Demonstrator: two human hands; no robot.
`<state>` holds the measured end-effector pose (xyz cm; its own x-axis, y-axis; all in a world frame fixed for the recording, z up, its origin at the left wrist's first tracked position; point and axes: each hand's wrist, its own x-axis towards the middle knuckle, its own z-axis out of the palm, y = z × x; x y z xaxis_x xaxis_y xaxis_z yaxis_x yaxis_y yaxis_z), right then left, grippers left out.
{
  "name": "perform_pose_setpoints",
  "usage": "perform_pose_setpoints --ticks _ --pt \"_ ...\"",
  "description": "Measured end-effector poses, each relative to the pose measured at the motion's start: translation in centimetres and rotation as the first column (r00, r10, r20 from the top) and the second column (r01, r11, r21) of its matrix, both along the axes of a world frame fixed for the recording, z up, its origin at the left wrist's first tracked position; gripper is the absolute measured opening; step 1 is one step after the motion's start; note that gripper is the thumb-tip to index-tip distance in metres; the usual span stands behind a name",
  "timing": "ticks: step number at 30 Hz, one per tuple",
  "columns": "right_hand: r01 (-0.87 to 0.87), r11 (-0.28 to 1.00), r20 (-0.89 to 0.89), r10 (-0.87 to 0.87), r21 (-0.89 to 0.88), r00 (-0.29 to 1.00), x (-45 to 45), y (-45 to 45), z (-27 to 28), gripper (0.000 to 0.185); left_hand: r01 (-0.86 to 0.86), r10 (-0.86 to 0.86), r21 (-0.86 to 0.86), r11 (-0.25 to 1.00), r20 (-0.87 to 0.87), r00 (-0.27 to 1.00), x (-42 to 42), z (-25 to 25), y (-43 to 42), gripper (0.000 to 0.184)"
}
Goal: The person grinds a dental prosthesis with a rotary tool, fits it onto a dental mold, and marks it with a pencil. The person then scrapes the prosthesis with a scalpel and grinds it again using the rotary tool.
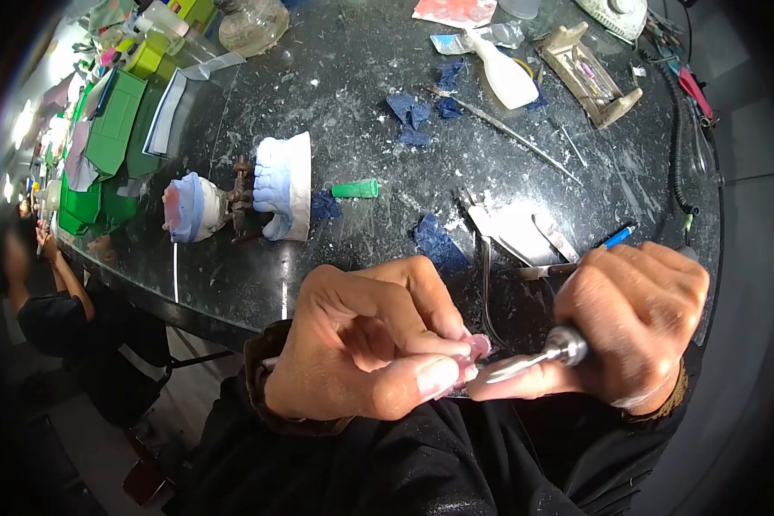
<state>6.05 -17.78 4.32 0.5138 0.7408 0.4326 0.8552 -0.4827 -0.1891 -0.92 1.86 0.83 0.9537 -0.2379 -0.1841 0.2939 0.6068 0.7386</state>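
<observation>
My left hand (365, 344) pinches a small pink denture piece (480, 346) between thumb and fingers, which hide much of it. My right hand (641, 314) is wrapped around a metal rotary handpiece (568, 346). Its pointed silver tool end (516, 368) is aimed left at the pink piece, and I cannot tell whether they touch. The right thumb stretches beneath the tool, close to the left fingertips. Both hands are low, over my dark, dusty clothing at the table's front edge.
On the dark, dusty table (344, 103) stand a blue-and-white dental cast (285, 185) and another cast with pink wax (193, 206). Nearby lie a green cap (355, 188), blue wax scraps (439, 242), a long spatula (512, 131) and a white bottle (500, 73). Another person (56, 301) is at left.
</observation>
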Motion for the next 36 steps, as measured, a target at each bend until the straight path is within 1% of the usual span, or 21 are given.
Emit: perform_pose_setpoints --ticks 2,3,5,7,10,14,17,18,19,22,23,24,25,26,27,28,29,30,32,35,36 --pt "0.011 1.0 -0.068 -0.011 0.008 0.998 0.1 -0.4 0.8 0.061 -0.023 0.022 0.007 1.0 0.025 0.999 0.0 -0.3 -0.1 0.007" --pt "0.0 0.999 -0.123 0.005 0.039 0.992 0.1 -0.6 1.0 0.056 -0.035 0.034 0.019 0.999 0.05 0.998 0.0 -0.3 -0.2 0.008" --pt "-0.078 0.965 -0.269 0.146 0.249 0.952 0.5 -0.5 0.8 0.046 -0.064 0.059 0.045 0.997 0.102 0.993 0.0 -0.2 -0.3 0.009" --pt "-0.123 0.925 -0.351 0.256 0.359 0.901 0.5 -0.3 0.5 0.037 -0.131 0.099 0.152 0.98 0.199 0.975 0.1 -0.2 -0.6 0.009" --pt "-0.137 0.925 -0.419 0.289 0.356 0.861 0.0 -0.1 0.3 0.023 -0.225 0.119 0.309 0.924 0.328 0.937 0.2 -0.2 -1.0 0.008" --pt "-0.149 0.947 -0.399 0.259 0.285 0.88 -0.2 -0.5 0.0 0.019 -0.259 0.064 0.394 0.882 0.444 0.894 0.2 -0.6 -1.0 0.009" --pt "-0.174 0.954 -0.296 0.244 0.243 0.924 -0.2 -0.4 -0.4 0.017 -0.261 -0.032 0.487 0.833 0.514 0.857 0.3 -0.8 -0.7 0.012" --pt "-0.112 0.964 -0.181 0.158 0.24 0.971 -0.8 0.0 -1.0 0.019 -0.27 -0.046 0.511 0.816 0.524 0.85 0.3 -0.8 -0.8 0.012" --pt "-0.122 0.981 -0.119 0.141 0.153 0.983 -0.8 -0.1 -0.8 0.016 -0.281 -0.062 0.535 0.797 0.535 0.843 0.4 -0.8 -0.8 0.012" --pt "-0.083 0.976 -0.221 0.128 0.2 0.967 -0.7 -0.1 -1.0 0.02 -0.332 -0.089 0.577 0.746 0.58 0.81 0.3 -0.8 -0.8 0.013" --pt "-0.067 0.97 -0.256 0.128 0.235 0.958 -0.5 0.0 -0.8 0.023 -0.361 -0.054 0.556 0.749 0.594 0.803 0.2 -0.7 -0.9 0.014" --pt "-0.011 0.949 -0.384 0.137 0.314 0.913 -0.5 -0.2 -1.0 0.029 -0.391 -0.019 0.536 0.748 0.607 0.795 -0.1 -0.5 -1.1 0.016" --pt "0.039 0.943 -0.419 0.109 0.33 0.901 -0.5 -0.3 -0.7 0.032 -0.423 0.017 0.514 0.746 0.62 0.785 -0.1 -0.4 -1.2 0.017" --pt "0.016 0.944 -0.401 0.124 0.329 0.908 -0.3 -0.5 -0.6 0.033 -0.479 0.075 0.396 0.783 0.705 0.705 0.1 -1.0 -1.1 0.019" --pt "-0.007 0.946 -0.384 0.138 0.325 0.913 -0.1 -0.7 -0.4 0.034 -0.525 0.086 0.392 0.755 0.735 0.672 0.0 -1.0 -1.2 0.019" --pt "-0.067 0.963 -0.344 0.158 0.263 0.926 0.0 -0.9 0.2 0.037 -0.569 0.095 0.385 0.727 0.763 0.639 -0.2 -0.9 -1.3 0.02" --pt "-0.085 0.958 -0.314 0.172 0.272 0.934 -0.2 -0.7 0.1 0.041 -0.61 0.105 0.375 0.697 0.789 0.605 -0.4 -1.0 -1.5 0.021" --pt "-0.073 0.973 -0.276 0.133 0.218 0.952 -0.5 -0.5 -0.1 0.044 -0.643 0.138 0.314 0.699 0.822 0.552 -0.6 -1.4 -1.7 0.019" --pt "-0.058 0.987 -0.211 0.09 0.151 0.973 -0.8 -0.3 -0.6 0.051 -0.744 0.093 0.343 0.574 0.875 0.475 -0.7 -1.7 -2.2 0.027" --pt "-0.035 0.993 -0.21 0.059 0.116 0.976 -1.0 -0.1 -0.5 0.052 -0.787 -0.027 0.371 0.493 0.911 0.412 -0.9 -1.6 -2.1 0.03" --pt "-0.035 0.993 -0.214 0.058 0.111 0.975 -1.1 -0.1 -0.5 0.052 -0.777 0.061 0.295 0.556 0.918 0.392 -0.9 -2.2 -2.0 0.022"
